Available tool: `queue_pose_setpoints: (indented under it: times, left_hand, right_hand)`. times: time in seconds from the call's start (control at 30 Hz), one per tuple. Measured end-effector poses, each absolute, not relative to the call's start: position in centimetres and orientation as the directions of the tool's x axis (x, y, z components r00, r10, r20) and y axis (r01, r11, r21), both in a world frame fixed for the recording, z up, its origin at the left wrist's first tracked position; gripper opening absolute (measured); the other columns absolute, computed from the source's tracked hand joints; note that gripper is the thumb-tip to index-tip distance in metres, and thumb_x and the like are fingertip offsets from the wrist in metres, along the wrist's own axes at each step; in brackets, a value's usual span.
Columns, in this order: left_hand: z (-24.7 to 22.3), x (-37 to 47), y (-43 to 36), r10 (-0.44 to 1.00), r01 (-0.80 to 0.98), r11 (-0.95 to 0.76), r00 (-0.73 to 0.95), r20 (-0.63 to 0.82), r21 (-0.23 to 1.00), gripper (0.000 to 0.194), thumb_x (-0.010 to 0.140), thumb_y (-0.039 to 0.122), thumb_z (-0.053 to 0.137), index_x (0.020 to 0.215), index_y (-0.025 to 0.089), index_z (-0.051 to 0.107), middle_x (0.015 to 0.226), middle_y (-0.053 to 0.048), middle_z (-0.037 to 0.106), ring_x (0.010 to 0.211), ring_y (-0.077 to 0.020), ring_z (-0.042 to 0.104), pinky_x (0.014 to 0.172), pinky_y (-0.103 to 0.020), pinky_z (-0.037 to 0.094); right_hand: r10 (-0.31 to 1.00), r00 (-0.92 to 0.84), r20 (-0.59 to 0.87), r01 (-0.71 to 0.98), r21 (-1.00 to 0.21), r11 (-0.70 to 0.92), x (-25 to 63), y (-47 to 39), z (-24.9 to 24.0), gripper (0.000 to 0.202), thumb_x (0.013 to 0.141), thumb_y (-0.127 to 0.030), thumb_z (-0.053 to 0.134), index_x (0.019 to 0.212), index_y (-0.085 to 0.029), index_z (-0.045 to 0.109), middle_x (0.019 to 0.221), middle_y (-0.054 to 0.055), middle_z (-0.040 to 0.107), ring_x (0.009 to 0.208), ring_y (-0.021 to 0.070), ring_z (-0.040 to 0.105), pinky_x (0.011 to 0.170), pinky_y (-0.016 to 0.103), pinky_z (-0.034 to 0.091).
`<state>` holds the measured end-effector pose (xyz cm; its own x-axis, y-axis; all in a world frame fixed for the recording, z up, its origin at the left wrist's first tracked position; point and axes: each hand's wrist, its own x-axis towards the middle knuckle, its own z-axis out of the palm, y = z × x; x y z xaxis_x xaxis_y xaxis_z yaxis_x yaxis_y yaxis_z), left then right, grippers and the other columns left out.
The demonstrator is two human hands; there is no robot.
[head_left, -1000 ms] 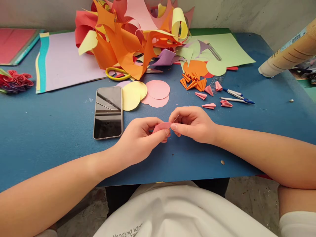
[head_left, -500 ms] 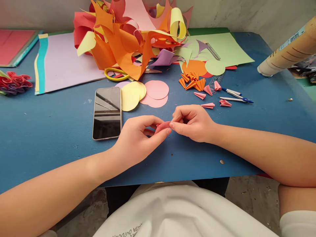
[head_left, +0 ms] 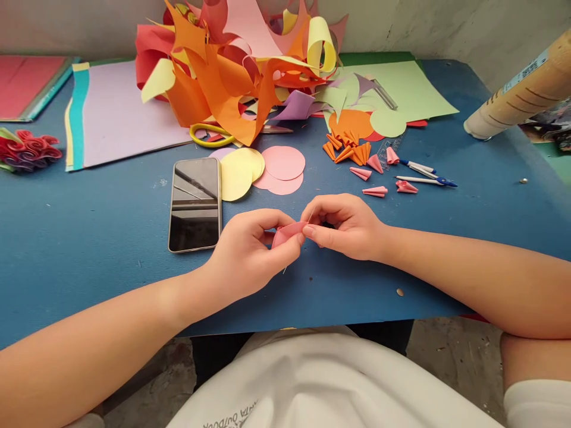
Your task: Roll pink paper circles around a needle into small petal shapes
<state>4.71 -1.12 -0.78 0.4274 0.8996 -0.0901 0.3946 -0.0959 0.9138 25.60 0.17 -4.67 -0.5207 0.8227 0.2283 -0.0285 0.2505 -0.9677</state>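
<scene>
Between my hands is a small curled piece of pink paper (head_left: 288,233), held just above the blue table. My left hand (head_left: 256,249) pinches it from the left between thumb and fingers. My right hand (head_left: 343,227) grips its right end with thumb and forefinger. A thin, needle-like line shows at the right fingertips, and another pokes out below my left thumb; what they belong to I cannot make out. Just beyond lie pink paper circles (head_left: 285,163) and yellow circles (head_left: 236,175). Rolled pink paper cones (head_left: 375,191) lie past my right hand, near a pile of orange cones (head_left: 352,147).
A phone (head_left: 195,205) lies beside my left hand. Farther back are yellow-handled scissors (head_left: 209,142), a heap of paper scraps (head_left: 227,65), a blue-and-white compass (head_left: 428,179) and green sheets (head_left: 419,86). A tall tan cylinder (head_left: 517,86) stands at the right.
The pink paper has turned and shows a broader face. My right fingers have shifted slightly left along it. A thin line now shows below my left thumb.
</scene>
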Motion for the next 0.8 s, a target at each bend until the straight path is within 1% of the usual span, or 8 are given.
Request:
queue_pose_setpoints:
  times: [0.17,0.27,0.37,0.5,0.57,0.67,0.8]
  left_hand:
    - [-0.99,4.55,-0.78,0.902,0.376,-0.045,0.414,-0.124,0.926,0.02,0.086,0.031,0.072,0.074,0.015,0.072,0.061,0.002,0.059,0.058,-0.0084,0.047,0.051,-0.018,0.042]
    - [-1.24,4.48,-0.64,0.914,0.357,-0.045,0.392,-0.106,0.933,0.017,0.084,0.03,0.075,0.077,0.015,0.075,0.064,0.002,0.062,0.06,-0.0088,0.049,0.053,-0.017,0.043]
    - [-1.44,4.51,-0.65,0.913,0.325,-0.009,0.388,-0.124,0.946,0.012,0.081,0.027,0.079,0.082,0.016,0.078,0.07,0.001,0.067,0.064,-0.01,0.054,0.056,-0.018,0.047]
    - [-1.34,4.66,-0.72,0.894,0.225,0.134,0.392,-0.216,0.965,0.017,0.082,0.033,0.081,0.085,0.017,0.076,0.073,-0.001,0.071,0.067,-0.0137,0.065,0.062,-0.022,0.056]
    - [-1.25,4.76,-0.71,0.891,0.186,0.162,0.395,-0.225,0.969,0.02,0.085,0.036,0.08,0.083,0.017,0.075,0.074,-0.001,0.071,0.069,-0.0146,0.067,0.066,-0.023,0.059]
    - [-1.25,4.86,-0.71,0.901,0.208,0.143,0.377,-0.214,0.968,0.02,0.089,0.034,0.076,0.079,0.017,0.075,0.073,-0.001,0.071,0.069,-0.0132,0.066,0.064,-0.022,0.056]
    - [-1.3,4.89,-0.81,0.91,0.258,0.095,0.37,-0.189,0.962,0.021,0.09,0.028,0.072,0.072,0.018,0.073,0.07,-0.001,0.071,0.067,-0.012,0.063,0.06,-0.021,0.05]
  right_hand:
    - [0.837,-0.494,0.234,-0.064,-0.97,0.234,25.46,0.08,-4.8,0.011,0.095,-0.022,0.07,0.09,-0.012,0.07,0.069,-0.001,0.064,0.059,0.0078,0.054,0.053,0.019,0.045]
    - [0.858,-0.467,0.214,-0.056,-0.975,0.213,25.33,0.07,-4.85,0.011,0.096,-0.021,0.069,0.091,-0.011,0.072,0.069,-0.001,0.066,0.058,0.0074,0.055,0.052,0.018,0.045]
    - [0.878,-0.436,0.196,-0.063,-0.98,0.188,25.23,0.05,-4.93,0.01,0.095,-0.02,0.07,0.094,-0.011,0.074,0.07,-0.001,0.067,0.057,0.007,0.057,0.052,0.018,0.047]
    - [0.918,-0.368,0.149,-0.067,-0.989,0.133,25.23,0.05,-5.14,0.01,0.094,-0.021,0.072,0.093,-0.012,0.074,0.069,-0.001,0.067,0.054,0.0064,0.056,0.049,0.017,0.048]
    - [0.924,-0.358,0.132,-0.083,-0.991,0.109,25.25,0.06,-5.18,0.011,0.094,-0.023,0.073,0.091,-0.013,0.074,0.066,-0.002,0.066,0.051,0.0062,0.055,0.047,0.017,0.047]
    - [0.925,-0.367,0.102,-0.087,-0.993,0.075,25.22,0.06,-5.02,0.014,0.091,-0.025,0.076,0.086,-0.013,0.073,0.062,-0.003,0.064,0.048,0.0065,0.053,0.043,0.017,0.043]
    - [0.931,-0.361,0.053,-0.104,-0.994,0.016,25.01,-0.03,-4.63,0.022,0.083,-0.028,0.085,0.078,-0.013,0.069,0.059,-0.003,0.064,0.045,0.0062,0.052,0.039,0.017,0.039]
